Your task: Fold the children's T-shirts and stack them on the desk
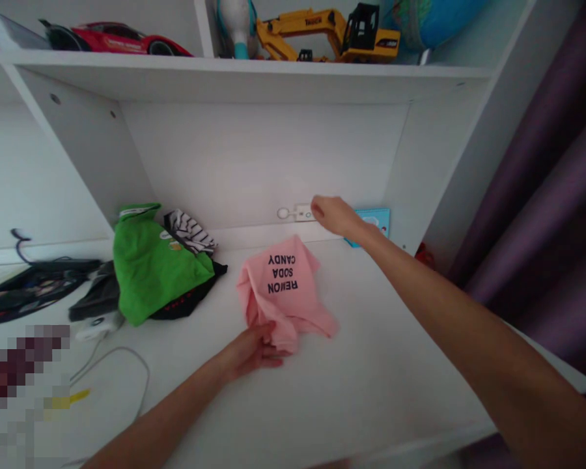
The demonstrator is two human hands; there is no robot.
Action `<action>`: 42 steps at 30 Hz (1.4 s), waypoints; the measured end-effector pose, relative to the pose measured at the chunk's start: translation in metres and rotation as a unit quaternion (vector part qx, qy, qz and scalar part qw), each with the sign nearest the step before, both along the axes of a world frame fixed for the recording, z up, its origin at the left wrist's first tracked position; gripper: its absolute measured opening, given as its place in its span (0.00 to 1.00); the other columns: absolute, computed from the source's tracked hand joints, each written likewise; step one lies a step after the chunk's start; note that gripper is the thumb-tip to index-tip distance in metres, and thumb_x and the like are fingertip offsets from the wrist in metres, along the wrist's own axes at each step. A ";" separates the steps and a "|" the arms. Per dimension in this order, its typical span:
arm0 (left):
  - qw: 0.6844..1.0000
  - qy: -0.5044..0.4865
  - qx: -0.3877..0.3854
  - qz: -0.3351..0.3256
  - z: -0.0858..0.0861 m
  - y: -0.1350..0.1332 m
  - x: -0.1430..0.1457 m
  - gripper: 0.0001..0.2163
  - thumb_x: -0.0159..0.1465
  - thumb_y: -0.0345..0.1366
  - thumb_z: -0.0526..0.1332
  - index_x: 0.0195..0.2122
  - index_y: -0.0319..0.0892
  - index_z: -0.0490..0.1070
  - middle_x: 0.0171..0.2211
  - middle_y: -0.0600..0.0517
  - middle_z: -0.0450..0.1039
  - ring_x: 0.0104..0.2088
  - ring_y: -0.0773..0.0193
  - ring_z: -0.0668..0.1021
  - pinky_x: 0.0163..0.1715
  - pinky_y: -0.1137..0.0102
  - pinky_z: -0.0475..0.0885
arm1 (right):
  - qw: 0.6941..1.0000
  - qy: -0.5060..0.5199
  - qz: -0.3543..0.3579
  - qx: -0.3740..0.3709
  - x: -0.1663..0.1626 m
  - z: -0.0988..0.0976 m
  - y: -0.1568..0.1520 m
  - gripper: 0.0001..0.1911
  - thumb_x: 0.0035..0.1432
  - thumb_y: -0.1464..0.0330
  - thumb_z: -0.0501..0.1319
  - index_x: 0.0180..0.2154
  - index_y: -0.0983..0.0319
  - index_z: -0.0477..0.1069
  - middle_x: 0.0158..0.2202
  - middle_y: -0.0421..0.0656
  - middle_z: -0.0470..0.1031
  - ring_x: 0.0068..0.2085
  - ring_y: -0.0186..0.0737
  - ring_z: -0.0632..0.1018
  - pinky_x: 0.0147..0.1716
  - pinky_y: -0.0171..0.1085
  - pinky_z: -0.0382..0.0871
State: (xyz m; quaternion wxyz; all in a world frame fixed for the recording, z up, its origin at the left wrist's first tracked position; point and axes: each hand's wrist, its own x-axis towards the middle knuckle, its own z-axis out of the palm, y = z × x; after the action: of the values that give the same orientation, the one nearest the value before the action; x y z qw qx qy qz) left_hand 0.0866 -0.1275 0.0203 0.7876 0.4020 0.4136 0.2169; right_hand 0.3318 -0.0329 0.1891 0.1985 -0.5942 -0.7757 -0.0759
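1. Hands first: left hand [254, 352] is at the near edge of the pink shirt [286, 286]. Its fingers are closed on a bunch of the cloth, w/ thumb on top.
2. Right hand [334, 215] is stretched far to the back wall above the desk [371, 371], well apart from the pink shirt. Fingertips are at a small white device [297, 213] fixed low on that wall. Fingers look bent and close together, but I cannot tell if they touch or press it. Nothing is held in this hand.
3. Pink shirt lies approx. in the middle of the desk top, print side up, black letters upside down for the viewer. It is crumpled: near part is gathered into the left hand, far part lies loose.
4. How far, in my judgement: the pink shirt is separate from the other clothes and gripped by one hand only. It isn't spread flat and shows no clean fold, so any smoothing or folding looks not done.
5. Left of it, apart, is a heap: green garment [151, 267] on top, striped cloth [193, 231] behind it, black garment [195, 296] under. None of these is folded or touched by a hand.
6. Rest: blue card [378, 221] leans at the wall just beside the right hand. Black pouch [24, 286] and white cable [122, 365] are at far left. Upper shelf [273, 71] carries yellow toy excavator [332, 32] & red toy car [117, 38]. Purple curtain [542, 195] hangs at right.
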 end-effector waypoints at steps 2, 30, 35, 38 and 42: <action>0.999 -0.014 -0.034 0.029 -0.003 0.007 -0.016 0.16 0.61 0.42 0.51 0.40 0.32 0.66 0.42 0.39 0.71 0.38 0.60 0.76 0.38 0.68 0.69 | 0.991 -0.037 0.072 -0.105 0.007 -0.044 -0.021 0.10 0.54 0.70 0.55 0.39 0.65 0.68 0.37 0.47 0.73 0.38 0.42 0.74 0.39 0.36 0.64; 0.466 0.487 0.662 0.328 0.186 0.087 -0.046 0.13 0.57 0.32 0.50 0.39 0.38 0.70 0.34 0.49 0.74 0.34 0.62 0.74 0.36 0.69 0.66 | 0.959 -0.020 -0.153 0.236 0.019 0.029 -0.045 0.13 0.59 0.73 0.44 0.39 0.65 0.65 0.38 0.51 0.69 0.39 0.45 0.70 0.33 0.37 0.60; 0.356 0.478 0.696 0.400 0.234 0.052 -0.047 0.13 0.61 0.32 0.49 0.42 0.35 0.69 0.36 0.48 0.72 0.37 0.62 0.72 0.39 0.68 0.64 | 0.898 0.061 -0.201 0.387 0.009 0.075 -0.092 0.15 0.60 0.75 0.42 0.40 0.65 0.65 0.39 0.50 0.67 0.42 0.46 0.68 0.37 0.40 0.60; 0.263 0.428 0.720 0.478 0.252 0.020 -0.048 0.14 0.63 0.34 0.47 0.43 0.34 0.67 0.39 0.48 0.70 0.41 0.61 0.71 0.42 0.67 0.63 | 0.850 0.112 -0.198 0.474 0.005 0.090 -0.127 0.16 0.62 0.73 0.39 0.41 0.64 0.64 0.41 0.51 0.65 0.43 0.46 0.68 0.39 0.40 0.59; 0.172 0.379 0.741 0.526 0.272 0.007 -0.044 0.18 0.65 0.42 0.46 0.42 0.32 0.67 0.38 0.49 0.69 0.41 0.61 0.71 0.41 0.67 0.63 | 0.807 0.139 -0.192 0.540 0.012 0.109 -0.125 0.20 0.63 0.69 0.35 0.44 0.64 0.62 0.43 0.52 0.64 0.44 0.45 0.67 0.40 0.40 0.59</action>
State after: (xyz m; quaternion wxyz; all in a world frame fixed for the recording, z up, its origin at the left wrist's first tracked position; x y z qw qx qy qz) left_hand 0.0429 -0.1203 0.2921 -0.4335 0.5178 0.4208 0.6057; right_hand 0.3439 -0.1579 0.2979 0.5744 -0.5321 -0.4437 -0.4361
